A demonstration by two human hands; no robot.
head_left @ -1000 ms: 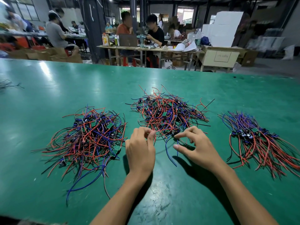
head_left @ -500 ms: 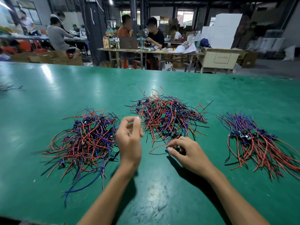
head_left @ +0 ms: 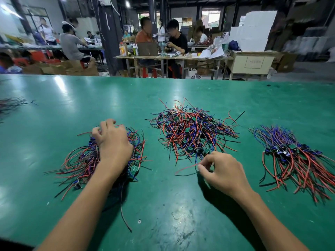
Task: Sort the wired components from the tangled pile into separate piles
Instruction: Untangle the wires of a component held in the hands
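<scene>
A green worktable [head_left: 163, 205] was spread with three heaps of wired components, and every place below is given from the tangled pile [head_left: 192, 133] near its middle. That pile, a knot of red, blue and black leads with small green boards, was the largest heap not yet dealt with. To the left of it lay a looser sorted pile [head_left: 78, 160]; well to the right of it lay a combed pile [head_left: 299, 160], its leads fanned out toward the table's near edge.

The left hand [head_left: 112, 144] was lowered onto the pile left of the tangle, its fingers loosely spread and curled over the wires; whether anything was pinched beneath them could not be told. The right hand [head_left: 223, 171] was set at the tangle's near edge, thumb and forefinger pinched on a red lead [head_left: 184, 168] that trailed out to the left.

The step in hand was judged to be mid-cycle: one piece being laid down on the left while the next was drawn from the tangle. For the next move, a slow, steady pull on the pinched lead would probably be called for, so that neighbouring wires were not dragged along.
</scene>
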